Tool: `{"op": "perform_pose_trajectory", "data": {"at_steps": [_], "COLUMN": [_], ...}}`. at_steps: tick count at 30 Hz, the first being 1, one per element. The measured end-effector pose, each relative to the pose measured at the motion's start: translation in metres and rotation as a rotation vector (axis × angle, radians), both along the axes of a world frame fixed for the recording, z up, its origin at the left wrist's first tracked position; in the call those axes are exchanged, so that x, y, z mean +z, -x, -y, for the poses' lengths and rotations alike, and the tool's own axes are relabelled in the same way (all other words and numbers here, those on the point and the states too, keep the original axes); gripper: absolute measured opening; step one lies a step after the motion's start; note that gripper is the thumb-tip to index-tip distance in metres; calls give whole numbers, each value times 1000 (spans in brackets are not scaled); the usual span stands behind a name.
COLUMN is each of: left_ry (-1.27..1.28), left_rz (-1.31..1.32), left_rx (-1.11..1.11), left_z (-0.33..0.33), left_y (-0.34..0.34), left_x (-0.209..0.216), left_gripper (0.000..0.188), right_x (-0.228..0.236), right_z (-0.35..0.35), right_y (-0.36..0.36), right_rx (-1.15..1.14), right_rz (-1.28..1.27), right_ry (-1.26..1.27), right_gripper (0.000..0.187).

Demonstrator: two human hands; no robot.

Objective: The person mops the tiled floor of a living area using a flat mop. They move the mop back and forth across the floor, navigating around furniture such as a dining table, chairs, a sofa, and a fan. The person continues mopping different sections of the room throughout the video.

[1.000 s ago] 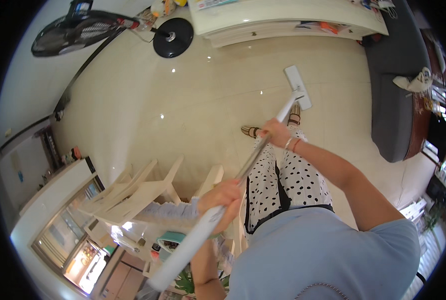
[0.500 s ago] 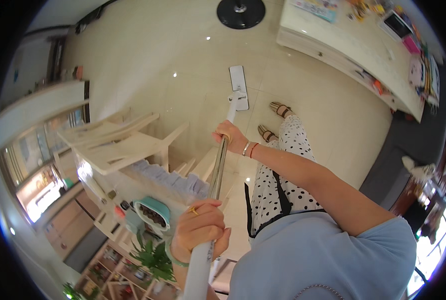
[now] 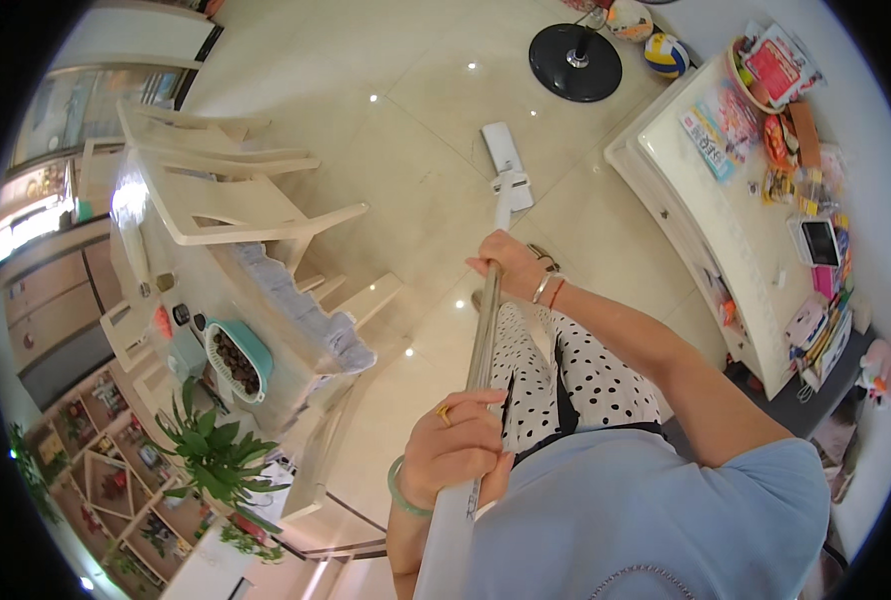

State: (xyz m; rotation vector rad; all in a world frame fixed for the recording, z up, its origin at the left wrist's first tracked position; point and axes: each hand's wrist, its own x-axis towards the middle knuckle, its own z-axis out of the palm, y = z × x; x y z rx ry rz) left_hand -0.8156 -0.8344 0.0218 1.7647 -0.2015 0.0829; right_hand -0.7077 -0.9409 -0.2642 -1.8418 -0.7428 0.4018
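Since a moment ago I've turned, so the mop [image 3: 488,300] now runs straight ahead, its flat white head [image 3: 506,165] lying on the glossy cream tile floor [image 3: 406,130] nearer the black round fan base [image 3: 575,62]. Both hands are wrapped tight on the smooth metal pole: left hand [image 3: 458,447] low, right hand [image 3: 511,265] higher up. Beside me stand pale wooden chairs [image 3: 226,190].

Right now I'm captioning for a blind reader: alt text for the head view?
A person grips a flat mop pole with both hands, left hand near the top, right hand lower, its head flat on the glossy tile floor.
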Motion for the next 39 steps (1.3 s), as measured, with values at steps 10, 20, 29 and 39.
{"op": "perform_pose_trajectory", "data": {"at_steps": [10, 20, 29, 39], "left_ry": [120, 54, 52, 126], "left_rz": [109, 39, 6, -62], "left_rx": [250, 641, 1161, 1355], "left_z": [-7, -40, 13, 72], "left_y": [-24, 70, 161, 309], "left_x": [-65, -80, -117, -94], "left_gripper": [23, 18, 17, 12], "right_x": [-44, -60, -73, -69], "right_z": [0, -107, -144, -91], "right_y": [-55, -6, 52, 203], "right_rx": [-106, 324, 921, 1127], "right_rz": [50, 3, 175, 266], "right_ry": [103, 172, 446, 444], "right_gripper": [20, 16, 5, 3]}}
